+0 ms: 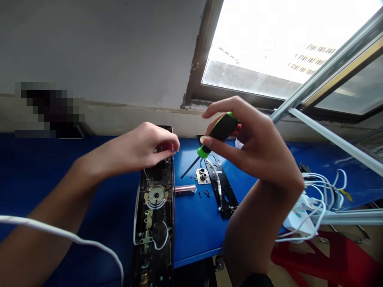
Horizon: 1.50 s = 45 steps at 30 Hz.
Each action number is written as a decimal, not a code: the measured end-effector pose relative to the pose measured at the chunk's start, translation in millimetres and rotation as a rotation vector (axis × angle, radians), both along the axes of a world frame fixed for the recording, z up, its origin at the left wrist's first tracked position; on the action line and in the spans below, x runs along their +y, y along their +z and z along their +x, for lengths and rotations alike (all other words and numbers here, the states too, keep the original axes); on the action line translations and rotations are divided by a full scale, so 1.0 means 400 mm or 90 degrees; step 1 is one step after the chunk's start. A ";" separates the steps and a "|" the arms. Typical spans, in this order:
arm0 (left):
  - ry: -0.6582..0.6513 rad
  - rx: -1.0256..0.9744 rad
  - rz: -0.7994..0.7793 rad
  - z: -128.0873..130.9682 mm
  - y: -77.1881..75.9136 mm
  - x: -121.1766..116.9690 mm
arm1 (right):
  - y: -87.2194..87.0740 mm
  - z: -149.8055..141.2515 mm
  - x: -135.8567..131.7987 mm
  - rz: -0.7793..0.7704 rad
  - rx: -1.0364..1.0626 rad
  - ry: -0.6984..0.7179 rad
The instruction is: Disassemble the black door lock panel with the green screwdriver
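My right hand [251, 143] grips a screwdriver [223, 129] with a black and green handle, its thin shaft slanting down and left above the table. My left hand [149, 145] bends over the upper end of a long, opened black housing [158, 215] that looks like a door lock. Thumb and fingertips are pinched together there, and what they hold is hidden. Metal plates, a round hub and a white wire show inside the housing. To its right lie a square metal part [203, 176], several small dark screws [206, 193] and a black plate [224, 191] with a white-wrapped cable [217, 179].
A pinkish cylinder [185, 189] lies against the housing on the blue table [197, 235]. White cables [323, 187] and a white power strip [302, 219] crowd the right side, above a red stool [332, 255]. Another white cable [74, 237] crosses my left forearm. A window frame [239, 93] stands behind.
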State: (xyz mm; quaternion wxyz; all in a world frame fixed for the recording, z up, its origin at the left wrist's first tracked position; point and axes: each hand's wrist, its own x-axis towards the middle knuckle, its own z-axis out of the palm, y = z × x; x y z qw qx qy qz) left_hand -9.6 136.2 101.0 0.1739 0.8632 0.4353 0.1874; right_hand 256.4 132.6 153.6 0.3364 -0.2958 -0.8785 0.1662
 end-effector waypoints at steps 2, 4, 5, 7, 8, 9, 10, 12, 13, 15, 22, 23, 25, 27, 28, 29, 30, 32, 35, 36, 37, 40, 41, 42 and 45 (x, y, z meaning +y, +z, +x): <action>0.036 -0.013 0.030 -0.046 -0.010 -0.002 | -0.007 -0.030 0.003 0.043 0.092 -0.022; 0.054 -0.010 0.045 -0.077 -0.025 0.000 | -0.016 -0.061 0.007 0.088 0.156 -0.048; 0.057 -0.006 0.045 -0.087 -0.033 0.002 | -0.020 -0.075 0.010 0.104 0.170 -0.057; 0.049 -0.002 0.045 -0.097 -0.048 0.003 | -0.027 -0.100 0.015 0.121 0.163 -0.060; 0.043 0.001 0.048 -0.098 -0.054 0.004 | -0.030 -0.110 0.017 0.120 0.145 -0.059; 0.033 0.004 0.053 -0.097 -0.059 0.004 | -0.032 -0.119 0.019 0.117 0.119 -0.060; 0.022 0.011 0.056 -0.096 -0.064 0.004 | -0.033 -0.127 0.021 0.113 0.089 -0.059; -0.008 0.029 0.054 -0.092 -0.071 0.004 | -0.036 -0.138 0.026 0.108 0.040 -0.060; -0.022 0.039 0.050 -0.089 -0.074 0.004 | -0.038 -0.142 0.029 0.108 0.027 -0.057; -0.037 0.054 0.044 -0.086 -0.078 0.004 | -0.042 -0.147 0.036 0.110 0.019 -0.047; -0.037 0.062 0.042 -0.095 -0.081 0.007 | -0.050 -0.150 0.039 0.124 0.018 -0.061; -0.033 0.063 0.041 -0.098 -0.080 0.007 | -0.046 -0.151 0.036 0.124 0.013 -0.063; -0.019 0.064 0.038 -0.105 -0.077 0.008 | -0.036 -0.153 0.030 0.106 -0.009 -0.063; -0.006 0.069 0.033 -0.109 -0.074 0.009 | -0.029 -0.156 0.024 0.079 -0.029 -0.064; -0.002 0.071 0.031 -0.109 -0.074 0.009 | -0.028 -0.157 0.022 0.076 -0.025 -0.071; 0.001 0.072 0.031 -0.109 -0.073 0.009 | -0.029 -0.158 0.021 0.073 -0.021 -0.078; 0.002 0.072 0.032 -0.109 -0.073 0.009 | -0.031 -0.159 0.021 0.077 -0.012 -0.086; 0.001 0.071 0.032 -0.107 -0.075 0.009 | -0.037 -0.161 0.020 0.078 -0.002 -0.098; 0.000 0.069 0.028 -0.107 -0.077 0.008 | -0.043 -0.161 0.021 0.082 0.001 -0.099; 0.002 0.067 0.027 -0.108 -0.077 0.009 | -0.043 -0.161 0.021 0.084 0.000 -0.096; 0.005 0.064 0.024 -0.109 -0.077 0.009 | -0.043 -0.160 0.021 0.085 -0.003 -0.092; 0.011 0.056 0.020 -0.113 -0.076 0.010 | -0.042 -0.158 0.022 0.095 -0.009 -0.089; 0.012 0.054 0.020 -0.113 -0.076 0.011 | -0.043 -0.158 0.023 0.098 -0.012 -0.089; 0.012 0.053 0.020 -0.113 -0.077 0.011 | -0.043 -0.158 0.023 0.102 -0.016 -0.088; 0.014 0.053 0.022 -0.111 -0.077 0.011 | -0.042 -0.160 0.025 0.110 -0.020 -0.085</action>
